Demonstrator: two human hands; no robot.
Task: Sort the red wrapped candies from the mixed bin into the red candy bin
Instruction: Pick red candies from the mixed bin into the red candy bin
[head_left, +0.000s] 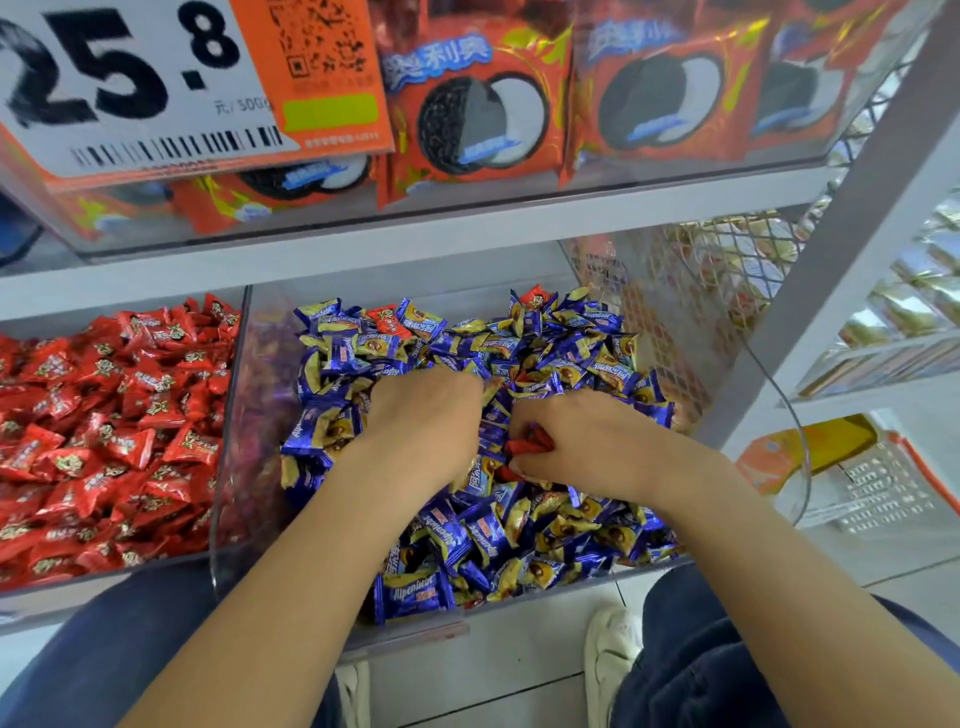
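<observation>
Reaching into the clear plastic mixed bin (244, 415) of blue-and-gold wrapped candies (467, 525), both hands work apart. The right hand (587, 447) pinches crumpled red wrapped candies (530, 441), partly hidden by its fingers. The left hand (426, 421) digs in, fingertips buried, so its grip cannot be told. Two more red candies (387, 319) lie at the back. The red candy bin (104, 431) sits left, cut off by the frame edge.

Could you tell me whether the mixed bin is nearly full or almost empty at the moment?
Nearly full. Blue wrapped candies are heaped up to the front wall of the mixed bin, with both hands dug into the pile.
</observation>
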